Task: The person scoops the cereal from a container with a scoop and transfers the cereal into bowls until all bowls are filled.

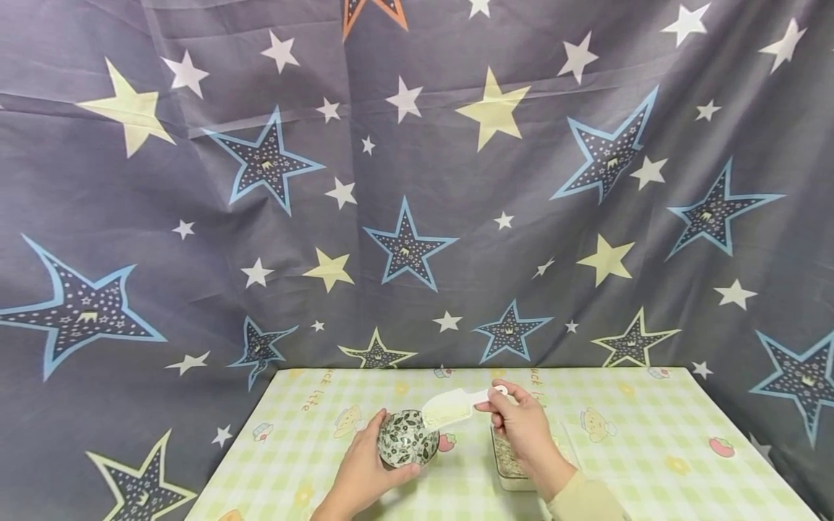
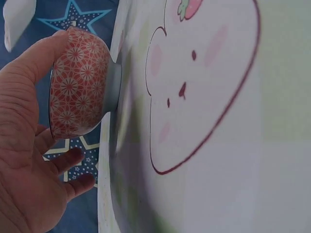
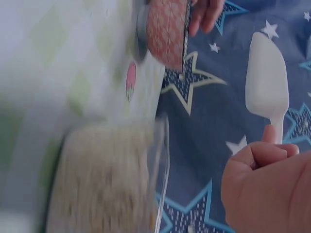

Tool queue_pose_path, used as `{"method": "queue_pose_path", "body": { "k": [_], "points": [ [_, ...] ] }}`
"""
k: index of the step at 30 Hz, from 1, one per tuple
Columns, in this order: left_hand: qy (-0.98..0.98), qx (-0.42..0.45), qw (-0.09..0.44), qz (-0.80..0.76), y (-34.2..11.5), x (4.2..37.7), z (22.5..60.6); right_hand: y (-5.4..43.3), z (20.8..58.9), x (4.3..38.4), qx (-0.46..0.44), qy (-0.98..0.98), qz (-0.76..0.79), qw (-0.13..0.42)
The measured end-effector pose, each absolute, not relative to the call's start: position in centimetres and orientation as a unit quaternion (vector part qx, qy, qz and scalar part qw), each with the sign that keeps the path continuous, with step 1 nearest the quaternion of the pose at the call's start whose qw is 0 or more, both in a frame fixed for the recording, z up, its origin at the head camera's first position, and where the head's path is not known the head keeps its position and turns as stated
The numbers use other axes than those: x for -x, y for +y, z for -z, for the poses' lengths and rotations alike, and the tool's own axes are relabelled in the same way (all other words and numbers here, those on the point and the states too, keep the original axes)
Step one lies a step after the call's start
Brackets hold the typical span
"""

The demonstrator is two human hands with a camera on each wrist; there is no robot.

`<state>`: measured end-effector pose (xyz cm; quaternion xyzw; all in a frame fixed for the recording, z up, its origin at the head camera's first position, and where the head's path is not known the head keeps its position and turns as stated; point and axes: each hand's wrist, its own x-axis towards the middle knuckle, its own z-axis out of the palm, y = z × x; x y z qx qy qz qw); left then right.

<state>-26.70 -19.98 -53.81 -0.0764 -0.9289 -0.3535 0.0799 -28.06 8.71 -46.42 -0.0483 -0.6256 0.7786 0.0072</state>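
A small bowl (image 1: 408, 438) has a green leaf pattern inside; outside, the bowl (image 2: 80, 82) is red with pale flowers. My left hand (image 1: 366, 467) holds it by the rim, thumb on one side and fingers on the other. The bowl's foot is at the tablecloth; contact is hard to tell. My right hand (image 1: 521, 427) pinches the handle of a white scoop (image 1: 449, 407), its blade pointing left beside and above the bowl's right rim. Pale contents show in the scoop. Under the right hand stands a clear container (image 3: 163, 160) of beige grain (image 3: 104, 179), partly hidden by the hand.
A green-and-white checked tablecloth (image 1: 651, 463) with cartoon prints covers the table. Behind the table's far edge hangs a dark curtain (image 1: 423, 174) with stars. The grain container stands to the right of the bowl, with a gap between them.
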Motion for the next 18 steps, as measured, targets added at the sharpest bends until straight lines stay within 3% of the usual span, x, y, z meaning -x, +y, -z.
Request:
{"method": "queue_pose_path", "body": {
  "k": [10, 15, 18],
  "points": [
    [-0.921, 0.071, 0.064, 0.377, -19.9, 27.0, 53.5, 5.2, 48.0, 27.9, -0.005, -0.741, -0.664, 0.104],
    [-0.923, 0.072, 0.072, 0.371, -19.9, 26.9, 53.5, 4.6, 48.8, 27.5, -0.074, -0.788, -0.583, 0.185],
    [-0.924, 0.067, 0.074, 0.37, -19.9, 27.0, 53.6, 4.2, 49.3, 27.3, -0.135, -0.797, -0.527, 0.262]
  ]
}}
